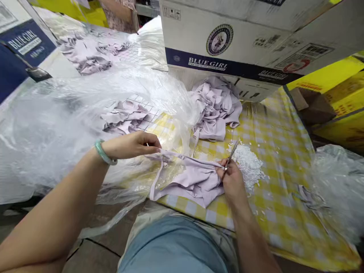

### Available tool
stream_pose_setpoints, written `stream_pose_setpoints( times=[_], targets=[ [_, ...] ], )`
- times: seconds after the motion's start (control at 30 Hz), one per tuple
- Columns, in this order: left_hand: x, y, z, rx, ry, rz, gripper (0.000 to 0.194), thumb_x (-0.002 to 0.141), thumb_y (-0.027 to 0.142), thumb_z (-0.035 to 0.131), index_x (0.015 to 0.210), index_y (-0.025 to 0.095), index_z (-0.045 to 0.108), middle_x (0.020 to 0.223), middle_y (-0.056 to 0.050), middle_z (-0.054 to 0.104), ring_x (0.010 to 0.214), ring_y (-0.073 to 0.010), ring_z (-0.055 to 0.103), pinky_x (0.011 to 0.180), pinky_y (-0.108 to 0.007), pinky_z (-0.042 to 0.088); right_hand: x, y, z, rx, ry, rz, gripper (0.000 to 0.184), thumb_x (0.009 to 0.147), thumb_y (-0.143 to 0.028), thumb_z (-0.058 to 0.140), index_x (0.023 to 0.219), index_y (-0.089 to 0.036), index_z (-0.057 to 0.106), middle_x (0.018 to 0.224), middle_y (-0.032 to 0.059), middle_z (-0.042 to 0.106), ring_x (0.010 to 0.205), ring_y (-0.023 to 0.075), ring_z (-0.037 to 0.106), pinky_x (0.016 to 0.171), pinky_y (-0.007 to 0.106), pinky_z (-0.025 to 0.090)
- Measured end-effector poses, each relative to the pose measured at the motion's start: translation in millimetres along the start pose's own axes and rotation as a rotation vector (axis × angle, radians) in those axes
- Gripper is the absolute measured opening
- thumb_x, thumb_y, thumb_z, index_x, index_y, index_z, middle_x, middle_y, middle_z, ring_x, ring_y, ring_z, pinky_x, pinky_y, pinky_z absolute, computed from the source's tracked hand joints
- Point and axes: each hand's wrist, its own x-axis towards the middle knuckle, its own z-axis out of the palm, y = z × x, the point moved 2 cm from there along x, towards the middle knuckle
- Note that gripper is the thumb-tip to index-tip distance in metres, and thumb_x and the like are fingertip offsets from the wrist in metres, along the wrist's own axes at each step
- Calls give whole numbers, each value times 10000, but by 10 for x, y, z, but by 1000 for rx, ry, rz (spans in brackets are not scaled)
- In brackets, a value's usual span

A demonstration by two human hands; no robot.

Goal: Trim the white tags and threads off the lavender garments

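A pale lilac garment [193, 180] lies stretched across the near edge of a yellow-checked table [273, 151]. My left hand [133, 145], with a green bangle on the wrist, pinches the garment's strap end on the left. My right hand [231, 179] grips the garment's other end together with a small pair of scissors [231, 156], whose blades point up and away. A heap of small white trimmings [248, 163] lies just right of the scissors.
A pile of lilac garments [216, 108] sits behind, under a "Blue Girl" cardboard box [241, 41]. Large clear plastic bags [57, 117] with more garments spread left; another bag [335, 189] is at the right. Yellow boxes [341, 98] stand at the far right.
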Motion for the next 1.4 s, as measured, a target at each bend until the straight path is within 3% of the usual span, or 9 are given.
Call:
stream_pose_setpoints(
  times=[0.07,0.17,0.3,0.43,0.63,0.7,0.93,1.2,1.4],
  targets=[
    [31,6,50,-18,-1,-9,263,867,385,534,878,153,658,765,6,604,677,-116,497,602,-202,379,-45,-111,24,-118,124,-100,270,718,-351,641,929,-205,555,912,56,628,859,220,601,816,384,484],
    [65,22,105,-47,-10,-13,275,846,403,551,876,151,659,784,-9,630,703,-131,533,623,-208,401,-83,-286,170,-154,128,-229,315,753,-342,670,1029,-213,591,1013,72,642,944,220,590,906,390,454],
    [67,46,119,-66,-22,30,276,842,413,567,857,152,654,803,-19,640,733,-141,554,653,-213,425,-10,-426,549,8,-205,-277,295,798,-285,648,1082,-236,590,1063,52,647,890,173,609,856,325,486],
    [50,17,142,-50,27,84,221,864,372,554,875,167,636,836,-17,636,779,-149,571,710,-228,449,113,-404,796,-32,-385,-275,131,755,-262,671,834,-206,582,866,14,610,808,154,581,750,271,487],
    [53,91,449,194,414,307,196,877,231,526,1029,177,638,1089,-96,606,1057,-228,554,959,-368,430,89,-448,777,182,-382,-129,231,730,-339,696,808,-204,526,785,-20,564,709,120,542,709,250,485],
    [71,166,597,256,498,363,189,873,203,556,1045,182,631,1088,-99,607,1058,-236,546,950,-381,432,53,-492,768,236,-380,-113,243,721,-344,705,793,-210,516,796,-18,572,725,123,547,718,251,488],
    [145,214,854,131,576,392,114,904,100,491,899,151,593,836,-51,576,733,-138,542,651,-248,428,-1,-430,799,267,-392,-106,174,752,-282,672,802,-211,521,783,-20,562,713,118,534,675,234,453],
    [41,150,976,82,759,353,96,871,73,497,890,162,527,785,-17,544,709,-124,511,654,-248,420,-27,-443,787,308,-365,-70,169,715,-271,675,784,-217,530,801,-7,593,733,125,559,691,233,470],
    [21,209,1057,67,749,315,71,899,194,552,960,160,555,791,-25,570,722,-134,540,666,-252,443,-114,-490,789,297,-404,-100,173,737,-255,692,805,-211,539,790,-13,583,710,119,542,661,222,456]
  ],
)
